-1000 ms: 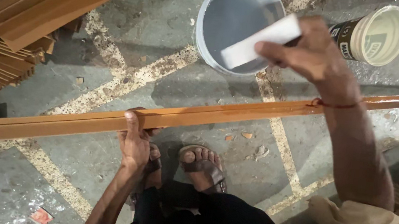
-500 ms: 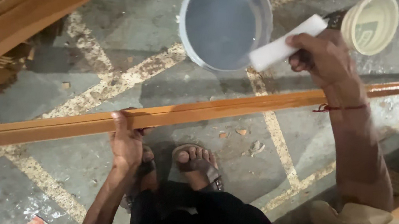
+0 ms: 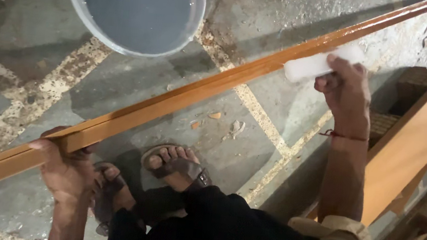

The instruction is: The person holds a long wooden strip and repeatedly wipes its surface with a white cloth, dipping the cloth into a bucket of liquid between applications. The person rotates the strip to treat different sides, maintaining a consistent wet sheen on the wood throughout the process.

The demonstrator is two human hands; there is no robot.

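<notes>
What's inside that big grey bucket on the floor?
The bucket holds a flat, greyish liquid, water by the look of it, filling much of what shows. Nothing floats on it. Its bottom is hidden under the liquid, and its far side is cut off by the frame.

**Worn concrete floor with pale painted lines**

The grey concrete floor [image 3: 231,153] is stained and scuffed, crossed by chipped pale painted lines [image 3: 265,131]. Small debris scraps [image 3: 226,126] lie on it. A brown wooden panel [image 3: 411,151] and rough wooden framing [image 3: 424,232] stand at the right edge. Light is dim and warm.
</notes>
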